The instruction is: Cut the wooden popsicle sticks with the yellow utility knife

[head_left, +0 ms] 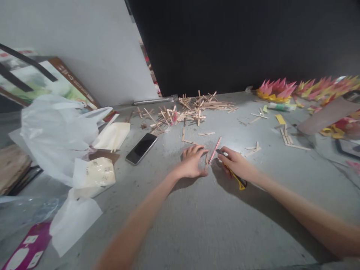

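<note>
My left hand (191, 162) rests on the grey tabletop, thumb and fingertips gripping a short flat wooden stick (206, 162) near its two ends. Just right of that stick lies a thin pink-and-white striped straw (216, 148), slanting away from me. A yellow-and-black utility knife (239, 180) is in my right hand (234, 162), its handle sticking out below the palm. The knife's front end points at the straw; whether the blade touches it I cannot tell. Beyond my left hand sit two wooden sticks (184, 137) joined at an angle.
A heap of wooden sticks (197, 108) spreads along the back. Left are a phone (142, 148), a white plastic bag (56, 135) and papers (75, 221). On the right stand pink-and-yellow paper crowns (277, 92), a glue tube (281, 107) and stick pieces (288, 140).
</note>
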A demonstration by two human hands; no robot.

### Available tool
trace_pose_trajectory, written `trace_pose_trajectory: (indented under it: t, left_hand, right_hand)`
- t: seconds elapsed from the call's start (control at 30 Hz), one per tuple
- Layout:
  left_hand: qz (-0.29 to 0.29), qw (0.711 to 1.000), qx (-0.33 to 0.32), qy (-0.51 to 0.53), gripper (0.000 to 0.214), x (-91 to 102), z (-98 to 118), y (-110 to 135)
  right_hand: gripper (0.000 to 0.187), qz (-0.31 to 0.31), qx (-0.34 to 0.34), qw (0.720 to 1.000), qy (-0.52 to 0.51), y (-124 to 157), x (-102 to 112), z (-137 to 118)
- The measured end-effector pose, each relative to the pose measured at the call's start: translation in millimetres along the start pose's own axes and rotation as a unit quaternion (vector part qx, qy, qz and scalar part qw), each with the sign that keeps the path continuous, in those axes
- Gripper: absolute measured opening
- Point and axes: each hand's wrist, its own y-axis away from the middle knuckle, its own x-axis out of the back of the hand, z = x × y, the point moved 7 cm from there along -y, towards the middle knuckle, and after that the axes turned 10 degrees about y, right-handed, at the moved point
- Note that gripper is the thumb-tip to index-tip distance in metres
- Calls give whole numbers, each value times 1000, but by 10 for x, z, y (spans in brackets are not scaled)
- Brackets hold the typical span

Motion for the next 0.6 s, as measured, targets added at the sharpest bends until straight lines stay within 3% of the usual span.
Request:
trace_pose_trajectory:
  t: [0.13, 0.23, 0.33, 0.4, 0.47, 0.53, 0.6]
  left_hand:
    - [13, 999, -18, 25, 81, 2, 6, 37]
    - [76, 996, -1, 55, 80, 35, -29, 56]
    - [139, 987, 14, 84, 79, 68, -76, 42]
    - [165, 980, 21, 114, 79, 89, -123, 17]
    - [196, 969, 35, 149, 80, 128, -193, 1]
    - [214, 958, 38, 186, 80, 154, -246, -5]
    - [212, 952, 24, 220, 79, 153, -259, -8]
  right_hand:
    - [24, -51, 2, 998, -20, -22, -198, -23]
    - [26, -46, 1, 999, -24, -115, -218, -34]
    - [23, 32, -12, 999, 19, -290, -17, -64]
    - [21, 128, -41, 989, 55, -382, 199, -87]
    - [21, 181, -33, 979, 90, -426, 318, -173]
    - [26, 165, 17, 979, 115, -436, 278, -298]
    - [30, 105, 67, 984, 124, -414, 125, -394]
